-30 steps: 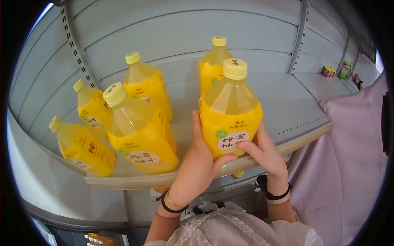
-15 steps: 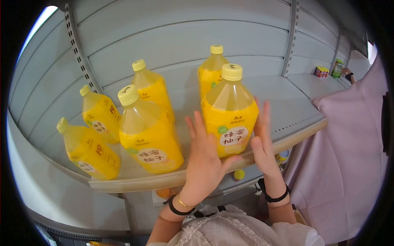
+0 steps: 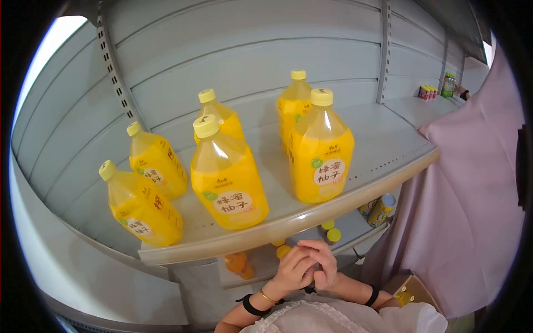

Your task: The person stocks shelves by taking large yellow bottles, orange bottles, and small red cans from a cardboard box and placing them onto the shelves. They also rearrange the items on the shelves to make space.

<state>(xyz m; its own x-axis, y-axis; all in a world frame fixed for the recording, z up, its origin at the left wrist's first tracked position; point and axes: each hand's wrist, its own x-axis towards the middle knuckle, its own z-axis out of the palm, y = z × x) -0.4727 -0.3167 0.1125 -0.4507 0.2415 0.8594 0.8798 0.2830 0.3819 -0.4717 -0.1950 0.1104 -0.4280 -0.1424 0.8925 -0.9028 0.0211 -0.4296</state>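
Observation:
My left hand and my right hand meet in front of my chest, just below the shelf's front edge. Fingers of both are curled against each other, and I see nothing held in them. Closest above them on the shelf is a large yellow honey pomelo drink bottle, upright and apart from my hands. To its left stands a matching front bottle. Another bottle is at the left end. Behind these three are a left bottle, a partly covered middle bottle and a right bottle.
A lower shelf holds yellow-capped jars, an orange bottle and yellow cans. A pink cloth hangs on the right, above a cardboard box. Far right, another person's hand touches a green jar.
Both my hands have left the sides of the right front bottle and come down together below the shelf edge. That bottle now stands free. The view has shifted slightly.

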